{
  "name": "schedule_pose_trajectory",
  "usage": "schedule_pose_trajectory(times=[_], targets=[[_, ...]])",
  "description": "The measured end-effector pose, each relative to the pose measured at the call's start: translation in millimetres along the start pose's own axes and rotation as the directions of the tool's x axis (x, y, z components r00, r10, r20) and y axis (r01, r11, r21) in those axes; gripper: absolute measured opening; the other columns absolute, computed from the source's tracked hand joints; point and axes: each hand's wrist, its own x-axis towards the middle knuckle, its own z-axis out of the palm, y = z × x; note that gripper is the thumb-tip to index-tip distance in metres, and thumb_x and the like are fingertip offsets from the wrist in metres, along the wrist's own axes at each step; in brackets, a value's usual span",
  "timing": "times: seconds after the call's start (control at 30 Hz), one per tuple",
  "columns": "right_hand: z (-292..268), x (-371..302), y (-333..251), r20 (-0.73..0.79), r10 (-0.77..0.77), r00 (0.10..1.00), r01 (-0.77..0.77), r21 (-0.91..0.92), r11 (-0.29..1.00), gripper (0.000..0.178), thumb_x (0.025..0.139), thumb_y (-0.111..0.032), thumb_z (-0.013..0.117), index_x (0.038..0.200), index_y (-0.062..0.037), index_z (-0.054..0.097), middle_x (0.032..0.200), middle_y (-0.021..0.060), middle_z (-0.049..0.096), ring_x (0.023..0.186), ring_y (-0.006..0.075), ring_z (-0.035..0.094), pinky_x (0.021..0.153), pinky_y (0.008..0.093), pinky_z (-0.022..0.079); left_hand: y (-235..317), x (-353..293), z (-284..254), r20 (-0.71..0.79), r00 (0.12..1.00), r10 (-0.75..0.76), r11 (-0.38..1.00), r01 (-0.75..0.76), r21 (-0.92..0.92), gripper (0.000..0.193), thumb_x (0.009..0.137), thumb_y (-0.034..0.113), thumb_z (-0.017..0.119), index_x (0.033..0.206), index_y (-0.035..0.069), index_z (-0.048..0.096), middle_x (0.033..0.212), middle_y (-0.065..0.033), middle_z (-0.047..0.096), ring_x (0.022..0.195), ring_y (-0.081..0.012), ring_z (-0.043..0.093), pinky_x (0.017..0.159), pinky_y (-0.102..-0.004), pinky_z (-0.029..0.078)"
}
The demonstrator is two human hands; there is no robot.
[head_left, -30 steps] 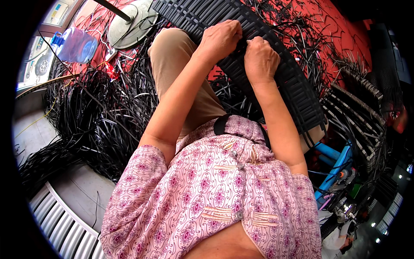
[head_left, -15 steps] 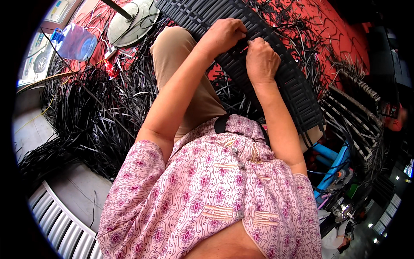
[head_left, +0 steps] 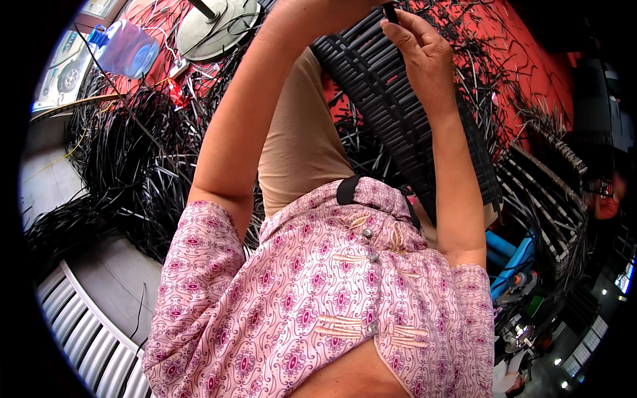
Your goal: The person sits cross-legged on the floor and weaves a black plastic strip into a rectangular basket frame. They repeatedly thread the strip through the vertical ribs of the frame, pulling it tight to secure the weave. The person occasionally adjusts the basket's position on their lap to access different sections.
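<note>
**Raised higher over the black woven panel (head_left: 378, 83)**

Half a second ago, working with both hands close together, low over the weave. Now, having brought left hand (head_left: 335, 12) to the upper edge of view, mostly cut off there; cannot tell how far open, or whether gripping anything. Have raised right hand (head_left: 424, 56) too, with fingers loosely bent, apparently pinching a dark flat strip (head_left: 390, 12) between thumb and forefinger. Can see more of the panel's ribs, slanting beneath right hand and on behind right forearm, beside the tan trouser leg (head_left: 295, 132), above the red floor (head_left: 541, 66). Suggests, as a judgement, pulling strip taut or through rather than tucking closely.
</note>
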Motion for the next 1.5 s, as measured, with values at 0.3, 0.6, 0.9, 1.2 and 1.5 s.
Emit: schedule_pose_trajectory(times=[0.3,0.6,0.9,1.2,1.5], targets=[[-14,-24,16,-0.104,0.480,0.871,-0.443,0.257,0.859,0.018,0.093,-0.016,0.070,0.100,-0.0006,0.076,0.074,-0.0005,0.068,0.059,0.0028,0.054,0.054,0.0187,0.044,-68,-25,73,0.102,0.939,-0.327,0.941,0.333,-0.051,0.016,0.087,0.016,0.067,0.097,0.006,0.075,0.080,-0.0092,0.073,0.071,-0.0188,0.069,0.068,-0.0334,0.054],[-15,-36,30,-0.152,0.537,0.830,-0.496,0.241,0.834,0.023,0.093,-0.017,0.071,0.105,0.0017,0.074,0.071,-0.0021,0.064,0.058,0.0031,0.053,0.055,0.0203,0.044,-54,-39,112,0.206,0.910,-0.360,0.875,0.252,0.415,0.026,0.080,0.031,0.075,0.092,0.008,0.072,0.084,-0.0103,0.071,0.088,-0.0336,0.068,0.078,-0.0442,0.053],[-11,-37,38,-0.128,0.457,0.880,-0.454,0.054,0.889,0.022,0.090,-0.014,0.072,0.105,0.0016,0.074,0.073,0.0014,0.068,0.060,0.0066,0.058,0.057,0.0242,0.048,-74,-28,95,0.394,0.854,-0.340,0.940,0.325,0.107,0.025,0.084,0.020,0.071,0.103,0.003,0.073,0.086,-0.0135,0.074,0.074,-0.0230,0.073,0.071,-0.0341,0.057],[5,-34,40,-0.089,0.238,0.967,-0.253,-0.453,0.855,0.017,0.086,-0.015,0.069,0.094,-0.0011,0.073,0.089,0.0186,0.072,0.085,0.0362,0.070,0.080,0.0437,0.055,-76,-28,95,0.422,0.848,-0.320,0.938,0.346,0.018,0.024,0.086,0.010,0.066,0.106,-0.003,0.071,0.085,-0.0130,0.074,0.070,-0.0185,0.073,0.066,-0.0313,0.058],[14,-29,36,-0.074,0.192,0.979,-0.199,-0.577,0.792,0.018,0.087,-0.017,0.069,0.096,-0.0026,0.075,0.094,0.0181,0.073,0.088,0.0361,0.070,0.080,0.0436,0.055,-75,-27,90,0.470,0.813,-0.343,0.914,0.405,-0.034,0.026,0.087,0.010,0.067,0.109,-0.003,0.071,0.087,-0.0136,0.074,0.069,-0.0185,0.073,0.067,-0.0311,0.058]])
